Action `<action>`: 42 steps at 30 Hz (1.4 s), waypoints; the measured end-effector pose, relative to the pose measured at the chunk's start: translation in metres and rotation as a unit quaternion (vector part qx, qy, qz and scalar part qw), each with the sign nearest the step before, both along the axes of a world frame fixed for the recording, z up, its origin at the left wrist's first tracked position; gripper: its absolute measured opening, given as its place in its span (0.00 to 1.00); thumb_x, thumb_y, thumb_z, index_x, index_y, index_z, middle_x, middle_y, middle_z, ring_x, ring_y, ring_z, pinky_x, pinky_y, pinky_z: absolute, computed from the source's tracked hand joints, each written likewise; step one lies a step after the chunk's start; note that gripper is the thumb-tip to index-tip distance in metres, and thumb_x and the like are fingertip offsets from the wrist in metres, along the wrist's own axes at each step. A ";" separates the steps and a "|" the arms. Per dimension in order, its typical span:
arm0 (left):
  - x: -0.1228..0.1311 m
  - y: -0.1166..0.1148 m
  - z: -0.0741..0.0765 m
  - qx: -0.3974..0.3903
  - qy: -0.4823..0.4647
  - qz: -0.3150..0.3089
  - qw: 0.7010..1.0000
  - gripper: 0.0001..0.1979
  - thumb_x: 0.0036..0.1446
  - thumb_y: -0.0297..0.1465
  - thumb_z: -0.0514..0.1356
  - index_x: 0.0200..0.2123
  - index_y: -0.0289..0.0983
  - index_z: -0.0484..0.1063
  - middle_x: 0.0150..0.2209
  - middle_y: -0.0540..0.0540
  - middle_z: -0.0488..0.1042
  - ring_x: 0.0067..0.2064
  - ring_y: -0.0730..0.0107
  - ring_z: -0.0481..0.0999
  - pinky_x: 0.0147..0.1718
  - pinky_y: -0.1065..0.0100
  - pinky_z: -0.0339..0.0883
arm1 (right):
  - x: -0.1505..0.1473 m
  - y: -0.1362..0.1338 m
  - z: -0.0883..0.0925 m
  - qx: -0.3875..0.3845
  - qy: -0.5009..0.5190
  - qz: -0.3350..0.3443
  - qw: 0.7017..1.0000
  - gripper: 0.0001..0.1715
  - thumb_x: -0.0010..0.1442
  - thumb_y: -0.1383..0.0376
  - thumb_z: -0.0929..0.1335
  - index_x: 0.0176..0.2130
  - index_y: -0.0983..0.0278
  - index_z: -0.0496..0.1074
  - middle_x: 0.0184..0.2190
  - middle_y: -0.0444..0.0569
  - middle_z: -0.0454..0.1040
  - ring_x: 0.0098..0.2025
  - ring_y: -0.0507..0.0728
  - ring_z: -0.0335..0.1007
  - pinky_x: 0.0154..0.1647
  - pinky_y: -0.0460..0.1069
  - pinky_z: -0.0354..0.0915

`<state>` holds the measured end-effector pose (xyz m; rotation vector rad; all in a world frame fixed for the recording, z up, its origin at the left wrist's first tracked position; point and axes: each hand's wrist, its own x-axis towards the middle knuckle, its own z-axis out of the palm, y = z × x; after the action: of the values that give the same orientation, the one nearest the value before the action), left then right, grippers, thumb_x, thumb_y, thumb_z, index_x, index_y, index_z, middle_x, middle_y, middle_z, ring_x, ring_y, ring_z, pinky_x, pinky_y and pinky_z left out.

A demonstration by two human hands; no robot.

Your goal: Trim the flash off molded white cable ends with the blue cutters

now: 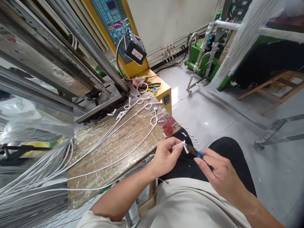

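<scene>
My left hand (166, 155) pinches the white moulded end of a thin white cable (181, 144) just off the near corner of the foil-covered board (114, 142). My right hand (217, 174) is closed round small blue-handled cutters (193, 151), whose jaws meet the cable end between the two hands, above my lap. Several more white cables (133, 114) with looped ends lie across the board, running back to a thick bundle (30, 183) at the lower left.
A metal moulding machine (71, 63) with a yellow control panel (114, 19) stands behind the board. A yellow shelf (161, 88) holds small tools. White plastic offcuts (190, 131) litter the grey floor. A green machine (201, 60) and wooden frame (280, 88) stand to the right.
</scene>
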<state>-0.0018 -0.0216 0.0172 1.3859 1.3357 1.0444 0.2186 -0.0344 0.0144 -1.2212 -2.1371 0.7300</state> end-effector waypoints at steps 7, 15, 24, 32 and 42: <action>-0.002 -0.002 -0.005 -0.001 -0.018 -0.040 0.999 0.14 0.69 0.40 0.60 0.36 0.35 0.74 0.23 0.55 0.61 0.24 0.78 0.56 0.24 0.71 0.51 | 0.012 0.000 -0.003 -0.180 0.088 -0.037 0.979 0.24 0.76 0.56 0.62 0.29 0.63 0.67 0.29 0.45 0.66 0.30 0.52 0.64 0.32 0.49 0.62; 0.001 0.000 -0.003 0.033 0.073 -0.025 0.996 0.15 0.71 0.38 0.58 0.35 0.35 0.74 0.21 0.54 0.62 0.23 0.78 0.57 0.25 0.71 0.51 | 0.003 -0.003 -0.002 0.197 -0.152 -0.025 0.968 0.12 0.69 0.65 0.70 0.33 0.66 0.70 0.42 0.57 0.74 0.43 0.61 0.68 0.44 0.57 0.64; 0.008 0.001 -0.003 0.007 0.037 0.000 0.999 0.18 0.70 0.41 0.58 0.31 0.35 0.72 0.20 0.56 0.58 0.22 0.79 0.54 0.22 0.71 0.48 | -0.002 -0.002 -0.010 0.195 -0.148 -0.031 0.969 0.11 0.70 0.66 0.70 0.33 0.66 0.72 0.40 0.55 0.74 0.40 0.59 0.67 0.42 0.55 0.63; 0.003 0.002 -0.005 0.011 -0.003 -0.002 1.000 0.18 0.70 0.40 0.59 0.30 0.34 0.72 0.21 0.55 0.59 0.24 0.79 0.54 0.24 0.72 0.48 | -0.003 -0.001 -0.016 0.055 -0.039 -0.030 0.997 0.19 0.73 0.61 0.67 0.30 0.64 0.68 0.39 0.51 0.72 0.38 0.55 0.67 0.42 0.52 0.62; 0.004 0.010 -0.010 -0.056 -0.214 -0.040 0.974 0.18 0.66 0.43 0.64 0.32 0.33 0.73 0.23 0.55 0.61 0.25 0.81 0.54 0.26 0.73 0.50 | 0.001 -0.002 -0.017 -0.442 0.253 0.005 0.861 0.34 0.72 0.42 0.63 0.30 0.66 0.74 0.29 0.49 0.70 0.31 0.53 0.61 0.31 0.50 0.56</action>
<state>0.0017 -0.0121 0.0073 1.0457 0.9955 1.1191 0.2197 -0.0362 -0.0029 -1.2148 -1.3588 1.9242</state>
